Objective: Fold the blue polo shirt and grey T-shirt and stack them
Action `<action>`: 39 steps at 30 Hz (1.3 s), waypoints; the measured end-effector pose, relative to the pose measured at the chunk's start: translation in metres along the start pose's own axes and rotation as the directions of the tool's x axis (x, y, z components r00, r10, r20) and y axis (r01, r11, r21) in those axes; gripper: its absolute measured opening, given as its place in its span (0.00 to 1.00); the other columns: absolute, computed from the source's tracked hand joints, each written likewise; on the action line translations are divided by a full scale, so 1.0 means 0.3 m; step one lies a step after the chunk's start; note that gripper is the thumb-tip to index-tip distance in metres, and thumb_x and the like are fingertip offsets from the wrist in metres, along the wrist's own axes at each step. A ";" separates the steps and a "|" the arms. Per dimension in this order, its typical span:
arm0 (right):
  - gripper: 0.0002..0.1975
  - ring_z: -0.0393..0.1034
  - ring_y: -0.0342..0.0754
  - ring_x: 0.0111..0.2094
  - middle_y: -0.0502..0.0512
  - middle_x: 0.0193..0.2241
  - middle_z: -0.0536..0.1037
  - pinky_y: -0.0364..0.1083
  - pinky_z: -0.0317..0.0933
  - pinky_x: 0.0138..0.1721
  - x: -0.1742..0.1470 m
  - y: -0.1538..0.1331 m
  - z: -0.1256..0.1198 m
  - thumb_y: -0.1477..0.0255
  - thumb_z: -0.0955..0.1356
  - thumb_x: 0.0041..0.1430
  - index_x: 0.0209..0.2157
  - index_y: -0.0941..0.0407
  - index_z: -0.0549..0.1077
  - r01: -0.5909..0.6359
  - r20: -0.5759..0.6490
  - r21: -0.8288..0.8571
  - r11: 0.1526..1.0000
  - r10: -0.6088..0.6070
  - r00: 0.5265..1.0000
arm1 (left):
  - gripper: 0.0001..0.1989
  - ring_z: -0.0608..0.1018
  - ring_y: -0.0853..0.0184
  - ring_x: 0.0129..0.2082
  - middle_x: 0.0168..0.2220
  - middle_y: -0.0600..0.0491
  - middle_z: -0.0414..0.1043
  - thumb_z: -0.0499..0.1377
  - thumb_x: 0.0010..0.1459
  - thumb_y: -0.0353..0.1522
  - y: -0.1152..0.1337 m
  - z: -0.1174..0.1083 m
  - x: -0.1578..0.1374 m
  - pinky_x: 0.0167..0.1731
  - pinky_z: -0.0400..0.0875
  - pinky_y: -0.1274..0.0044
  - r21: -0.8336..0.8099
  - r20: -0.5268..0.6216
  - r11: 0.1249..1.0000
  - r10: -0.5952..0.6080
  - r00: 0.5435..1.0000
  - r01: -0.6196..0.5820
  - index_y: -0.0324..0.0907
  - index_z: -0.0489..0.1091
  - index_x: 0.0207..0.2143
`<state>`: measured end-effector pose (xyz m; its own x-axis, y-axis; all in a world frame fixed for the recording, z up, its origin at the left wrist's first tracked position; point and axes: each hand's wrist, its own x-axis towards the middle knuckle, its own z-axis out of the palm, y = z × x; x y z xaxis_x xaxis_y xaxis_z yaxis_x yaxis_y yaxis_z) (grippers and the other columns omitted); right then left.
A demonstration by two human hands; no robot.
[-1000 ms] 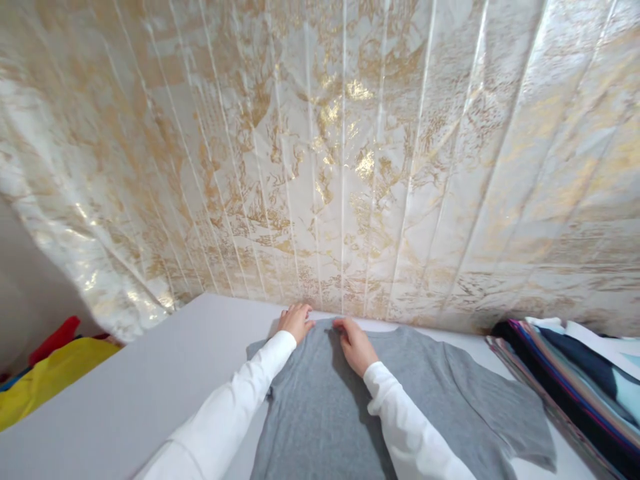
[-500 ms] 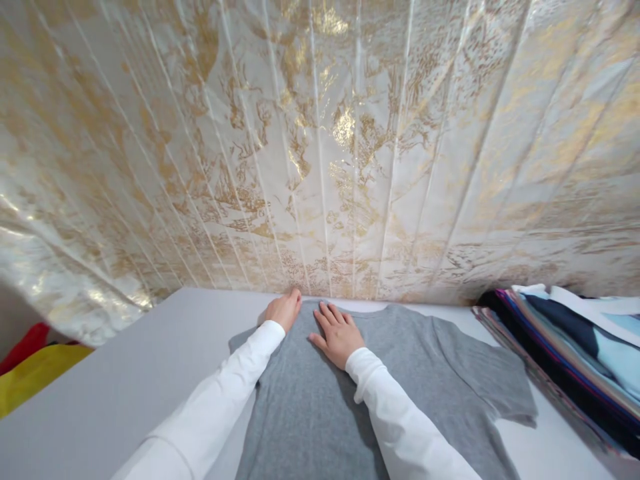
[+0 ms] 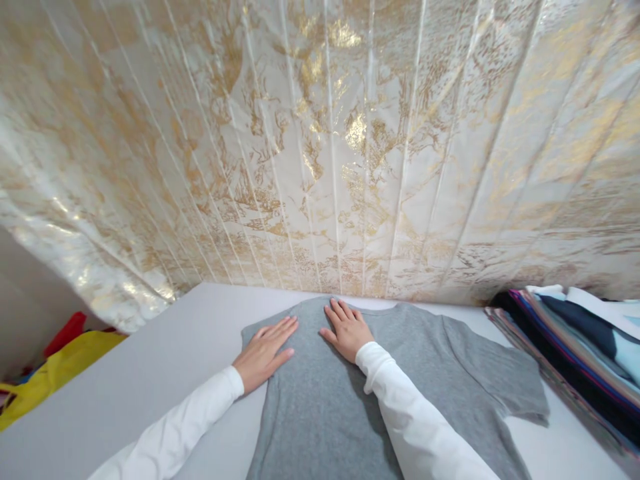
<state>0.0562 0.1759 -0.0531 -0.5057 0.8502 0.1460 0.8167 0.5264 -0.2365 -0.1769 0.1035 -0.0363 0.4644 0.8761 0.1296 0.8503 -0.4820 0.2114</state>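
Flat hands (image 3: 265, 352) press soft, heathered grey knit shirt (image 3: 320, 407)

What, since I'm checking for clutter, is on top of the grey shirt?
Left hand and right hand, palms down; right forearm crosses above. The shirt beneath them is hidden.

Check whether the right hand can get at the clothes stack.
Probably yes: the right hand lies open on the grey shirt, and nothing upright stands between it and the clothes stack. It would likely take a sideways stretch.
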 end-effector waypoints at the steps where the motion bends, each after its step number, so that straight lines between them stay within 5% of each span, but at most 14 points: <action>1: 0.32 0.39 0.54 0.66 0.59 0.66 0.48 0.56 0.43 0.59 -0.001 -0.001 -0.001 0.53 0.56 0.63 0.63 0.56 0.55 -0.001 0.003 -0.003 1.000 0.001 1.000 | 0.24 0.54 0.62 0.64 0.65 0.50 0.50 0.46 0.67 0.40 -0.014 0.003 -0.005 0.59 0.51 0.65 0.003 0.008 1.000 0.001 1.000 -0.001 0.49 0.49 0.64; 6: 0.31 0.40 0.56 0.66 0.60 0.66 0.49 0.57 0.42 0.60 0.005 -0.005 -0.016 0.55 0.56 0.64 0.63 0.57 0.55 -0.008 0.030 -0.007 1.000 0.008 1.000 | 0.24 0.52 0.64 0.65 0.65 0.51 0.49 0.44 0.68 0.39 -0.039 -0.002 0.017 0.60 0.49 0.67 0.011 0.028 1.000 0.004 1.000 -0.004 0.49 0.49 0.64; 10: 0.30 0.38 0.55 0.66 0.59 0.66 0.47 0.57 0.42 0.61 -0.029 -0.051 -0.062 0.59 0.57 0.64 0.64 0.58 0.53 0.030 0.071 0.000 1.000 -0.030 0.997 | 0.23 0.49 0.65 0.66 0.66 0.51 0.47 0.44 0.68 0.38 0.016 -0.024 -0.007 0.61 0.46 0.67 0.015 -0.015 1.000 -0.004 1.000 0.004 0.46 0.50 0.64; 16: 0.31 0.37 0.52 0.66 0.57 0.66 0.45 0.55 0.39 0.63 -0.310 -0.212 -0.129 0.60 0.58 0.64 0.65 0.58 0.50 0.244 0.144 0.098 0.965 -0.256 0.956 | 0.22 0.49 0.67 0.65 0.66 0.52 0.46 0.42 0.69 0.36 0.191 -0.040 -0.225 0.60 0.49 0.70 0.050 -0.020 0.997 0.051 0.999 -0.050 0.46 0.50 0.64; 21: 0.36 0.35 0.56 0.66 0.55 0.66 0.42 0.60 0.40 0.63 -0.525 -0.262 -0.095 0.52 0.58 0.62 0.65 0.55 0.47 0.290 0.174 0.127 0.949 -0.309 0.935 | 0.26 0.48 0.66 0.66 0.67 0.52 0.42 0.43 0.69 0.33 0.192 0.016 -0.363 0.60 0.51 0.69 0.162 0.014 0.983 0.081 0.997 -0.082 0.46 0.39 0.66; 27: 0.36 0.38 0.55 0.66 0.56 0.66 0.45 0.59 0.45 0.62 -0.598 -0.191 -0.112 0.50 0.55 0.62 0.65 0.55 0.48 0.247 0.111 0.022 0.969 -0.247 0.963 | 0.26 0.48 0.64 0.66 0.67 0.52 0.43 0.43 0.68 0.32 0.171 0.023 -0.370 0.59 0.52 0.67 0.200 -0.018 0.977 0.075 0.997 -0.070 0.46 0.39 0.66; 35: 0.33 0.41 0.56 0.66 0.57 0.65 0.49 0.59 0.50 0.59 -0.819 0.045 -0.122 0.52 0.55 0.63 0.64 0.54 0.53 -0.046 -0.131 -0.231 0.972 0.016 0.991 | 0.26 0.47 0.63 0.66 0.67 0.45 0.41 0.42 0.69 0.38 0.436 0.047 -0.331 0.59 0.53 0.67 0.130 -0.031 0.990 -0.057 0.998 0.060 0.37 0.44 0.65; 39: 0.34 0.45 0.56 0.65 0.56 0.65 0.52 0.58 0.52 0.58 -0.878 0.083 -0.102 0.50 0.56 0.62 0.63 0.54 0.54 -0.062 -0.167 -0.278 0.959 0.016 0.986 | 0.30 0.49 0.60 0.66 0.66 0.45 0.43 0.44 0.67 0.44 0.472 0.093 -0.342 0.59 0.53 0.64 0.172 -0.043 0.985 0.006 0.999 0.001 0.39 0.45 0.65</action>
<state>0.2182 -0.0351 -0.0682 -0.4395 0.8465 0.3005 0.8916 0.4518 0.0313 -0.0971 -0.0542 -0.0468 0.4585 0.8718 0.1721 0.8809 -0.4715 0.0417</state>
